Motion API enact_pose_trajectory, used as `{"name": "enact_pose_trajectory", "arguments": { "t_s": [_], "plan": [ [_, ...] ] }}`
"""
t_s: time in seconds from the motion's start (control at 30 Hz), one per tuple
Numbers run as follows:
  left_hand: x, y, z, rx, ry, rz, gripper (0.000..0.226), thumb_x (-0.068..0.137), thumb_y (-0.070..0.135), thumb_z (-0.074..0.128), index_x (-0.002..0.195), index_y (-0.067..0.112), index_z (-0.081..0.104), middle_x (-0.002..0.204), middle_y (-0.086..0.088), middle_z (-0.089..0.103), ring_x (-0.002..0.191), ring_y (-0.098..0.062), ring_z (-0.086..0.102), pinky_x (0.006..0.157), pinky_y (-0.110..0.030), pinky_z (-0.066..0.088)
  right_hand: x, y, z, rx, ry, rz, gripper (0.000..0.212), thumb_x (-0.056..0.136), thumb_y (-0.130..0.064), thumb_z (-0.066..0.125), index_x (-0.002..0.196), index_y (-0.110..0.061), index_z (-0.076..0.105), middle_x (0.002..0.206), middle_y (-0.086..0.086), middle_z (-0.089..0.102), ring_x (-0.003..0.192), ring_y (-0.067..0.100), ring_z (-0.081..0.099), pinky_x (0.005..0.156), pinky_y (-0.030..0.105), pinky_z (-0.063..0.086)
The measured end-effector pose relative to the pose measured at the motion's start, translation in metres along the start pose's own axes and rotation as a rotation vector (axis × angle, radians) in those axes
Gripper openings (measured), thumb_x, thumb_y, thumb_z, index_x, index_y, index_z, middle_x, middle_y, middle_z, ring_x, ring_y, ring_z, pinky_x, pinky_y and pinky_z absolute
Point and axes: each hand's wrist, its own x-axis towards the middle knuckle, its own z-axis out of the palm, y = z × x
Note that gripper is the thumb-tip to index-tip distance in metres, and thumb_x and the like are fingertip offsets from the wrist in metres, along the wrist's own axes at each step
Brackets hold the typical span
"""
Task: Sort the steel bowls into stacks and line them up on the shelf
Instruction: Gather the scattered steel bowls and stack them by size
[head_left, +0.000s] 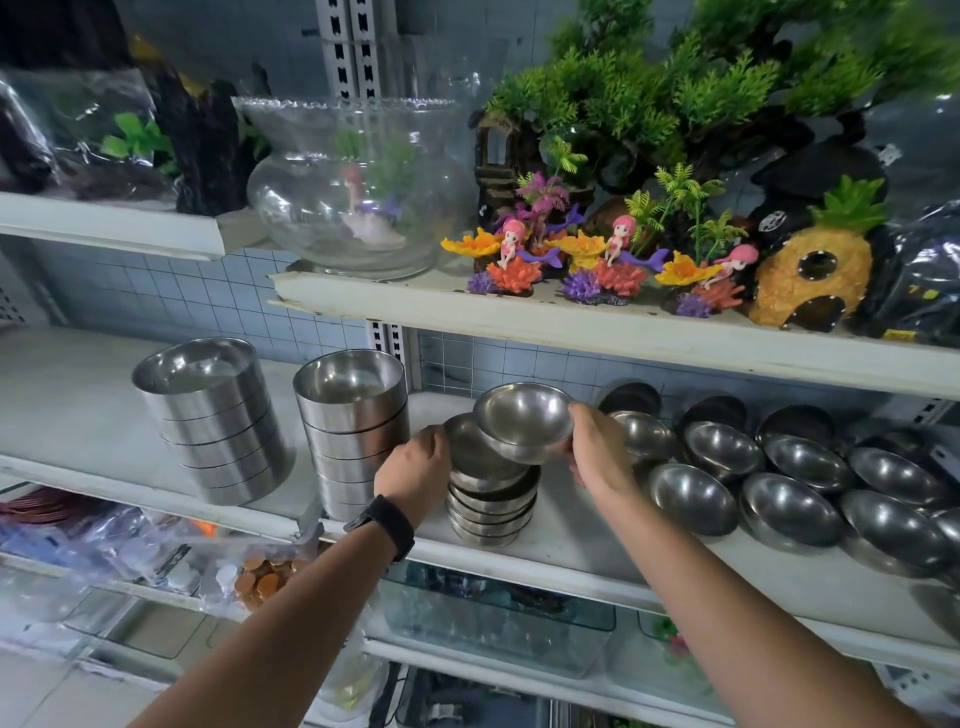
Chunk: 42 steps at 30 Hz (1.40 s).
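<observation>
On the middle shelf (571, 558), just right of its centre, the person's right hand (597, 449) is pinching the right rim of a round steel bowl (524, 418), thumb over the edge and fingers underneath, and is holding it open side up above a short stack of round bowls (493, 512). The left hand (415, 462), wearing a black watch (384, 525) at the wrist, is gripping the left edge of the tilted top bowl (467, 452) of that stack with curled fingers; this bowl is leaning up to the left, and the held bowl is overlapping its right side. To the left of the short stack, two tall stacks of straight-sided steel bowls are standing apart from each other: the nearer tall stack (353, 436) just beside the left hand, the farther tall stack (213, 421) on the neighbouring shelf board. To the right of the right hand, loose round bowls (789, 506) are lying in rough rows across the shelf, close together, some touching or overlapping. On the upper shelf (467, 312) a glass fishbowl (353, 192), mermaid figurines on coral (514, 249), a pineapple house (815, 275) and green plastic plants (675, 93) are standing side by side.
</observation>
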Motion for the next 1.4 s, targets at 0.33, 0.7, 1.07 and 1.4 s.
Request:
{"name": "enact_pose_trajectory", "arguments": {
  "t_s": [0.33,0.7,1.07,1.4],
  "plan": [
    [-0.003,0.002,0.004,-0.095,-0.035,-0.054,0.033,0.107,0.018,0.028,0.132,0.011,0.048,0.127,-0.015,0.063,0.108,-0.038,0.063,0.084,-0.038,0.049,0.000,0.021,0.017,-0.248,-0.049,-0.089,0.040,0.099,-0.022,0.038,0.060,-0.016,0.034,0.057,0.001,0.042,0.059,0.019,0.042,0.062,0.036,0.032],
    [-0.001,-0.003,-0.001,-0.352,-0.143,-0.143,0.057,0.106,0.043,0.019,0.148,0.012,0.041,0.127,-0.023,0.060,0.116,-0.040,0.058,0.100,-0.044,0.045,-0.005,0.022,0.023,-0.437,-0.106,-0.064,0.040,0.101,-0.018,0.034,0.061,-0.021,0.031,0.064,0.001,0.038,0.074,0.024,0.043,0.068,0.038,0.034],
    [-0.007,-0.003,-0.005,-0.336,-0.185,-0.071,0.061,0.103,0.060,0.023,0.123,0.020,0.065,0.108,-0.017,0.069,0.106,-0.036,0.063,0.094,-0.038,0.048,-0.009,0.027,0.026,-0.532,-0.101,0.001,0.026,0.102,-0.006,0.031,0.118,-0.001,0.052,0.115,0.022,0.061,0.105,0.039,0.060,0.076,0.039,0.044],
    [-0.007,-0.001,-0.006,-0.366,-0.169,-0.124,0.067,0.100,0.067,0.021,0.127,0.024,0.064,0.123,-0.015,0.067,0.117,-0.034,0.061,0.098,-0.038,0.045,-0.011,0.021,0.026,-0.691,-0.147,-0.035,0.031,0.107,-0.021,0.025,0.100,-0.009,0.054,0.110,0.022,0.062,0.104,0.038,0.058,0.083,0.042,0.045]
  ]
}}
